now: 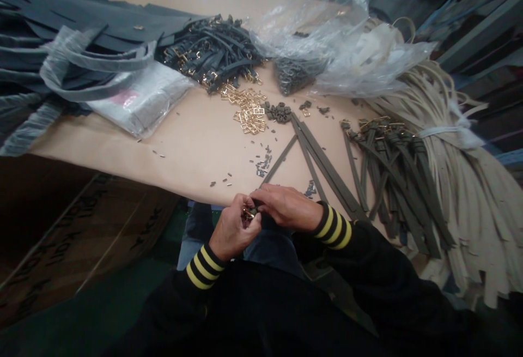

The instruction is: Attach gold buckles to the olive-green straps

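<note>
Just off the table's front edge, my left hand is closed on a small gold buckle, partly hidden by the fingers. My right hand meets it from the right, its fingers pinched round a dark olive strap that runs out over the table behind the hand. Where strap and buckle come together, the fingers cover the detail. Loose gold rectangular buckles lie in a heap farther back, beside a small pile of olive strap loops. Tiny dark metal pieces are scattered nearer my hands.
Olive straps with gold buckles lie bunched at right, beside a large tied bundle of beige strips. Clear plastic bags, black buckled straps and a wrapped grey-handled piece occupy the back and left. A cardboard box stands below.
</note>
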`<state>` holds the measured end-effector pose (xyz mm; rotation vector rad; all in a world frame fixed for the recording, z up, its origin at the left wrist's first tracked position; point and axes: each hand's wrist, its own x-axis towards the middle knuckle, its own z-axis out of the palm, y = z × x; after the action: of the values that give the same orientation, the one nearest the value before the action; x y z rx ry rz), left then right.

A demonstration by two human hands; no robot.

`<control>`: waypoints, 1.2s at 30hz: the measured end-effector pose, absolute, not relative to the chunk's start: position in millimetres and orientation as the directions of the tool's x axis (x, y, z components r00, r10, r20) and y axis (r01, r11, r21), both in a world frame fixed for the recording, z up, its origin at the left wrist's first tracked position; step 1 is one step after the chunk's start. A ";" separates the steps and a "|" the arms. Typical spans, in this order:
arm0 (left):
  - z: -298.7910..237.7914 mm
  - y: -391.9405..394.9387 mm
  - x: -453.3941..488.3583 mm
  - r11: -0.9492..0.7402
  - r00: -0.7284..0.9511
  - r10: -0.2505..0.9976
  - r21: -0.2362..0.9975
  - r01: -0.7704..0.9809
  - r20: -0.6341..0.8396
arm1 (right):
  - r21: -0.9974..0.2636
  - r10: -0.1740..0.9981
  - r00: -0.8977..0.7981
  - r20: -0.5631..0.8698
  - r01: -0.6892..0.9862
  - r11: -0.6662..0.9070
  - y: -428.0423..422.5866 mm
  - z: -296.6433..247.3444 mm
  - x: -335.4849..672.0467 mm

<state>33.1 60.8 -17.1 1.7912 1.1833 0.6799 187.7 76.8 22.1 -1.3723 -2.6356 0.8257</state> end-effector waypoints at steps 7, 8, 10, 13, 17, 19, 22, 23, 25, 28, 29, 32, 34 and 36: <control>-23.1 61.2 31.5 -0.151 0.306 0.952 0.862 0.484 -0.004 | -0.410 0.811 -0.541 -0.222 0.807 0.426 84.5 28.3 181.2; -23.3 61.0 31.7 -0.144 0.284 0.959 0.857 0.494 -0.003 | -0.404 0.817 -0.532 -0.220 0.812 0.420 84.8 28.0 180.6; -22.5 60.4 32.7 -0.113 0.246 0.969 0.854 0.508 -0.018 | -0.395 0.828 -0.519 -0.212 0.820 0.414 84.8 27.5 179.2; -19.1 60.1 34.7 0.000 0.219 0.969 0.889 0.457 -0.112 | -0.352 0.845 -0.499 -0.193 0.839 0.415 82.9 28.2 175.8; -15.7 61.0 36.9 0.123 0.180 0.965 0.938 0.324 -0.189 | -0.307 0.864 -0.484 -0.138 0.850 0.428 78.7 30.5 170.8; -14.7 61.4 37.1 0.148 0.164 0.968 0.958 0.247 -0.192 | -0.316 0.863 -0.496 -0.095 0.837 0.446 78.6 31.8 172.1; -10.6 61.1 35.4 0.214 0.190 0.955 0.972 0.094 -0.229 | -0.374 0.855 -0.517 0.039 0.786 0.492 83.4 35.6 183.8; -8.2 60.6 34.2 0.240 0.210 0.946 0.969 0.048 -0.245 | -0.390 0.852 -0.516 0.090 0.769 0.507 86.0 37.8 189.8; -2.3 59.1 31.2 0.286 0.251 0.929 0.958 -0.017 -0.273 | -0.398 0.844 -0.519 0.134 0.752 0.525 90.9 44.0 202.3; 6.4 56.2 27.0 0.319 0.309 0.907 0.945 -0.065 -0.285 | -0.378 0.814 -0.580 -0.008 0.756 0.535 93.9 57.5 213.9; 8.6 55.2 26.1 0.318 0.321 0.905 0.945 -0.075 -0.279 | -0.374 0.795 -0.602 -0.081 0.757 0.535 93.1 62.6 214.7; 13.1 52.2 25.6 0.287 0.338 0.907 0.956 -0.060 -0.251 | -0.388 0.750 -0.615 -0.245 0.771 0.505 86.6 76.7 209.2; 14.9 50.0 26.6 0.268 0.348 0.905 0.963 -0.020 -0.244 | -0.417 0.738 -0.604 -0.302 0.780 0.467 80.6 82.7 202.9; 16.2 47.6 27.6 0.244 0.372 0.897 0.969 0.032 -0.238 | -0.456 0.727 -0.601 -0.331 0.777 0.435 74.8 84.6 198.2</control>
<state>27.6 47.6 16.2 1.1743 1.0237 0.7594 198.2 74.8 84.6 -1.4360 -2.7317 0.9419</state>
